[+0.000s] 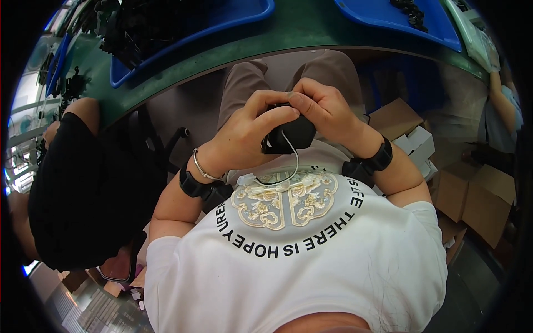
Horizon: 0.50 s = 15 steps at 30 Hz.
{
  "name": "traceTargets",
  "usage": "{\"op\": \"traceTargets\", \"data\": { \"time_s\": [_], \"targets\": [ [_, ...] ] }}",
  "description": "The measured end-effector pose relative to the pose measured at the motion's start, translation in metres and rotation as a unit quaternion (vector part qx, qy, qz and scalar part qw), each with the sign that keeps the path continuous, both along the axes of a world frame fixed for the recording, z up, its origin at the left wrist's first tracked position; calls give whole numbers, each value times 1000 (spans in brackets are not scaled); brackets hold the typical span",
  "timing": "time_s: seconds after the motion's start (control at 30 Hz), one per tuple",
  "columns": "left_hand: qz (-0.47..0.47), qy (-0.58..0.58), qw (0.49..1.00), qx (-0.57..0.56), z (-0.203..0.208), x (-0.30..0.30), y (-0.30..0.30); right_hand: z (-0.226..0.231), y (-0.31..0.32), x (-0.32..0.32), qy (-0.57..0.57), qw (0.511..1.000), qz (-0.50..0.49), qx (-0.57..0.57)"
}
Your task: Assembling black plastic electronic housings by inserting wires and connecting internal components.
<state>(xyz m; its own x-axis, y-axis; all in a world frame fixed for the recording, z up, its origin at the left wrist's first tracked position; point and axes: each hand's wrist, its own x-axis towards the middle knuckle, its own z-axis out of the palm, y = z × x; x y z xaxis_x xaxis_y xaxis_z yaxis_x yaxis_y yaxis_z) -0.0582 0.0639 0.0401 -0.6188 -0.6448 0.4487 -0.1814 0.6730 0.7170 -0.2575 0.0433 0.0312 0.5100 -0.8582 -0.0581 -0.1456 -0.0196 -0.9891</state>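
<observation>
Between my two hands, above my lap, is a black box-shaped part (293, 135) with angled edges. A thin white cable (298, 161) comes off it and curves down to a small pale connector (246, 180) lying against my shirt. My left hand (250, 129) wraps the part's left side, with thumb and forefinger over its top end. Closed round its upper right is my right hand (327, 110), the thumb pressed down beside the left fingertips. What the fingertips pinch there is too small to make out.
A green table (216, 55) runs across the far side. On it stand a blue tray (183, 38) of black parts and another blue tray (383, 23) with dark pieces. Cardboard boxes (463, 191) lie at right. One person in black (97, 183) sits left; another person's arm (501, 105) shows far right.
</observation>
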Motion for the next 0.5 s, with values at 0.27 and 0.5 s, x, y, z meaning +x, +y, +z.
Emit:
{"op": "traceTargets", "data": {
  "time_s": [0.27,0.5],
  "targets": [
    [3,18,999,44,-2,1,0,3,-2,2,0,1000,-4,7],
    [-5,4,997,73,-6,3,1,-1,-3,1,-8,1000,0,18]
  ]
}}
